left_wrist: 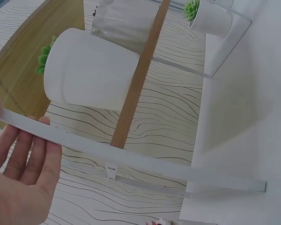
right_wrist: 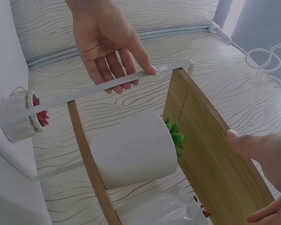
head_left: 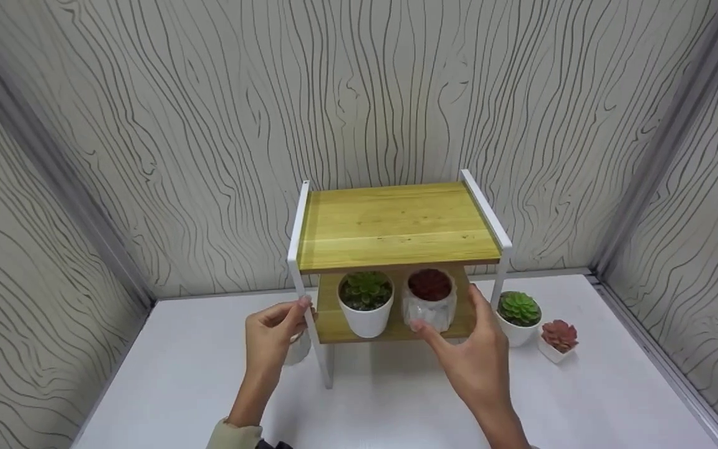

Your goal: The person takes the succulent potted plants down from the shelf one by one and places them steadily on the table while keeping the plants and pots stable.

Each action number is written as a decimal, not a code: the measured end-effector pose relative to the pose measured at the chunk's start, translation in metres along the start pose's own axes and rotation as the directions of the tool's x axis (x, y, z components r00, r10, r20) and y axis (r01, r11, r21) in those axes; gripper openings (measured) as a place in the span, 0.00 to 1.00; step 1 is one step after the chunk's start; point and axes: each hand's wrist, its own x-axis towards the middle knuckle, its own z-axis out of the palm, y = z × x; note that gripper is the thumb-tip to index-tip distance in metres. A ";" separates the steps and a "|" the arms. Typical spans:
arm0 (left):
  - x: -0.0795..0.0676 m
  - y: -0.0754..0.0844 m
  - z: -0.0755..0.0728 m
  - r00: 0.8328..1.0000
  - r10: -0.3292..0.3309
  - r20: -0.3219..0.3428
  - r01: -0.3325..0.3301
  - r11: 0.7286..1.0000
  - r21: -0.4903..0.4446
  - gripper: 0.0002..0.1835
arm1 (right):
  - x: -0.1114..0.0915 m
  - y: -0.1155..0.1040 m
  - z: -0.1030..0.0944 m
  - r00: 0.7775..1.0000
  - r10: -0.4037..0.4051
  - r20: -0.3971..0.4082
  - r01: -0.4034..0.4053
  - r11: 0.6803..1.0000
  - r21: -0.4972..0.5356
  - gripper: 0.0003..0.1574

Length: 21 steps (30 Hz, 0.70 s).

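Note:
My left hand [head_left: 268, 340] pinches the white left leg [left_wrist: 145, 161] of a small two-tier shelf, thumb on one side and fingers on the other. On the lower board [head_left: 328, 321] stand a white pot with a green succulent [head_left: 368, 318] and, right of it, a marbled pot with a dark red succulent [head_left: 435, 308]. My right hand [head_left: 480, 355] is spread in front of the marbled pot, its thumb overlapping the pot's base in the head view. In the right wrist view its thumb and fingers are apart, with nothing between them.
The shelf's wooden top board [head_left: 396, 224] overhangs both pots. Right of the shelf stand a white pot with a green succulent [head_left: 519, 318] and a small pot with a pink succulent [head_left: 558, 342]. Another pale pot [right_wrist: 19, 117] with a red plant is behind the left leg. Patterned walls enclose the white table [head_left: 197, 368].

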 end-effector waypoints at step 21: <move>-0.005 0.003 0.001 0.999 -0.037 -0.023 0.037 0.999 0.023 0.17 | 0.013 0.003 0.031 0.989 0.018 -0.149 -0.012 0.999 0.044 0.65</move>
